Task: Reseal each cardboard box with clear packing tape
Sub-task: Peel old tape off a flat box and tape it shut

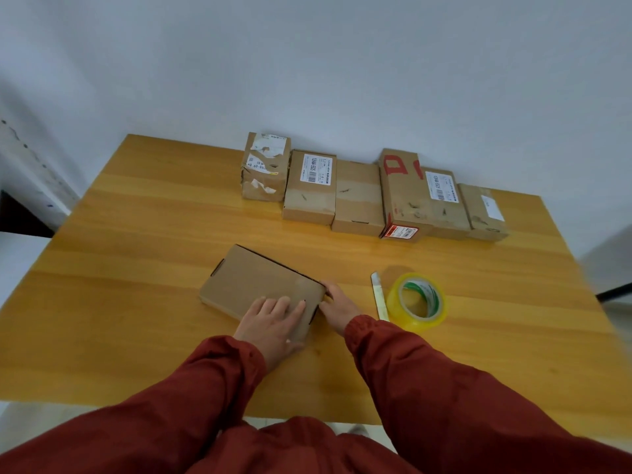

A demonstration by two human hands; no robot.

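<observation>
- The flat box (260, 282) lies askew on the table (136, 268), right in front of the person, with both hands at its near right end.
- I see no tape on this box. Its lid looks closed, with dark slots showing at both short ends, so I'd judge it is being shut and squared up and the sealing has not begun.
- The tape roll (422, 323) sits on its side to the right of the box, near the right hand but not touching it. A slim white tool (379, 295), maybe a cutter, lies just beside the roll. Neither is in anyone's hand.
- Six more boxes (357, 196) stand in a row along the far edge of the table. From here I cannot tell which of them are sealed, so most of the job may still be ahead.
- The left hand (273, 319) lies palm down on the lid. Its fingers (284, 304) are straight and spread, pressing the lid flat and gripping nothing.
- The right hand (338, 302) is off the box's right end. Its fingertips (330, 289) meet the far corner of that end and the thumb meets the edge lower down.
- Those fingers are lightly bent. I cannot tell whether they pinch the edge or only push against it.
- The box is thus under the left fingers and butted against the right ones.
</observation>
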